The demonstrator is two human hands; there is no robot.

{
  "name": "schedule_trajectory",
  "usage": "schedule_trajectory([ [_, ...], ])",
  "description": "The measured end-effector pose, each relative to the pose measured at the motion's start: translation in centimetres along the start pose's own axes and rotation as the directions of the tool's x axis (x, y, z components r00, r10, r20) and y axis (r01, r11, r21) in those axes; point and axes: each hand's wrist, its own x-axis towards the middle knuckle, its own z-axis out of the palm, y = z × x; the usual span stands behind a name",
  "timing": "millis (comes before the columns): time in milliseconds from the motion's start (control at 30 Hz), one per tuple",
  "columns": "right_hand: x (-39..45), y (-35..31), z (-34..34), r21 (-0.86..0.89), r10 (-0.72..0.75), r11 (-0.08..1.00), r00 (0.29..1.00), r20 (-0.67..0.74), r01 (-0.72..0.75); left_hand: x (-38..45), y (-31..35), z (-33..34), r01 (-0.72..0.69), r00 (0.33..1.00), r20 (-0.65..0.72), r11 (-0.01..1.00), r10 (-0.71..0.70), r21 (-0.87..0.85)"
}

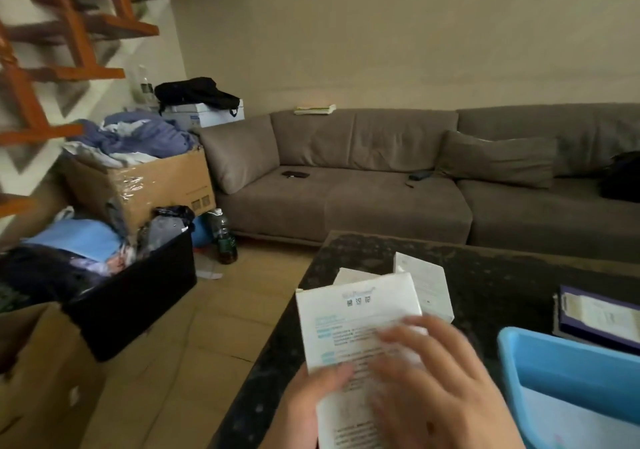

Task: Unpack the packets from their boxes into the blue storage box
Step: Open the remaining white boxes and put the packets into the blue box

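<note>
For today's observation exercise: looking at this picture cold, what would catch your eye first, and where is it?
First, the white box with printed text, held at bottom centre by the left hand while the blurred right hand lies across it. Next, the blue storage box at bottom right on the dark table. Behind, a long grey sofa spans the room.

Storage box (554, 355) on table (485, 275) right; sofa (346, 189) behind.

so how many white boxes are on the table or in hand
3: one white box held in both hands, one standing behind it on the table, one lying mostly hidden behind the held box.
</note>
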Motion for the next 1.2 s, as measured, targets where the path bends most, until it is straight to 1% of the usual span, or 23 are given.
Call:
schedule_trajectory([
  [33,0.5,0.5,-0.4,-0.024,0.039,0.999,0.997,-0.071,-0.04,-0.1,0.0,0.5,0.03,0.996,0.091,0.995,-0.021,-0.1],
  [67,1.0,0.6,-0.9,-0.033,0.076,0.996,0.993,-0.087,-0.08,0.4,-0.4,0.3,0.05,0.984,0.176,0.991,-0.028,-0.121],
  [100,1.5,0.6,-1.2,-0.049,0.109,0.992,0.989,-0.104,-0.115,0.5,-0.4,0.3,0.061,0.975,0.22,0.992,-0.036,-0.109],
  [133,1.7,0.7,-1.3,-0.056,0.113,0.991,0.987,-0.112,-0.119,0.7,-0.3,0.2,0.057,0.964,0.264,0.994,-0.031,-0.088],
  [167,1.6,0.9,-1.3,-0.069,0.094,0.992,0.986,-0.137,-0.104,1.0,-0.4,0.2,0.032,0.961,0.277,0.998,-0.016,-0.051],
  [200,1.7,1.1,-1.5,-0.07,0.089,0.993,0.987,-0.137,-0.1,1.5,-0.4,0.2,-0.029,0.968,0.251,0.999,0.031,-0.013],
  [233,1.9,1.3,-1.6,-0.083,0.088,0.991,0.985,-0.148,-0.101,1.9,-0.6,-0.1,-0.094,0.96,0.261,0.995,0.1,-0.034],
  [267,1.9,1.5,-1.7,-0.094,0.089,0.99,0.984,-0.152,-0.104,2.1,-0.5,-0.3,-0.081,0.956,0.276,0.995,0.094,-0.057],
  [300,1.8,1.6,-1.8,-0.102,0.085,0.99,0.985,-0.149,-0.101,2.1,-0.2,-0.3,-0.071,0.966,0.247,0.997,0.076,-0.029],
  [367,1.8,1.6,-1.8,-0.119,0.067,0.989,0.988,-0.14,-0.084,2.8,-0.4,-0.5,-0.056,0.965,0.258,0.998,0.049,0.022],
  [433,1.6,2.0,-1.7,-0.13,0.038,0.99,0.989,-0.142,-0.057,3.4,-0.4,-0.6,-0.036,0.95,0.311,0.995,0.006,0.09],
  [500,1.4,2.1,-1.7,-0.138,0.02,0.99,0.99,-0.138,-0.039,3.5,-0.5,-0.5,-0.052,0.918,0.396,0.994,0.012,0.092],
  [567,1.1,2.3,-1.8,-0.139,0.007,0.99,0.989,-0.149,-0.028,3.6,-0.6,-0.3,-0.044,0.904,0.428,0.995,-0.001,0.094],
  [700,1.2,2.4,-2.4,-0.095,0.035,0.994,0.989,-0.145,-0.049,3.9,-0.7,0.0,-0.068,0.826,0.564,0.991,-0.008,0.114],
  [800,1.7,2.5,-3.1,-0.081,0.041,0.995,0.988,-0.146,-0.053,4.2,-0.4,0.3,-0.075,0.812,0.581,0.977,-0.057,0.2],
  [933,1.9,2.4,-3.7,-0.082,0.052,0.995,0.992,-0.113,-0.061,3.9,-0.7,-0.1,-0.034,0.796,0.596,0.976,-0.103,0.215],
  [1100,1.8,2.4,-3.8,-0.076,0.083,0.993,0.994,-0.066,-0.088,4.0,-0.6,0.0,-0.052,0.807,0.58,0.966,-0.11,0.255],
  [1200,1.8,2.6,-4.0,-0.054,0.108,0.992,0.993,-0.045,-0.111,3.8,-0.6,-0.2,-0.018,0.832,0.534,0.955,-0.15,0.296],
])
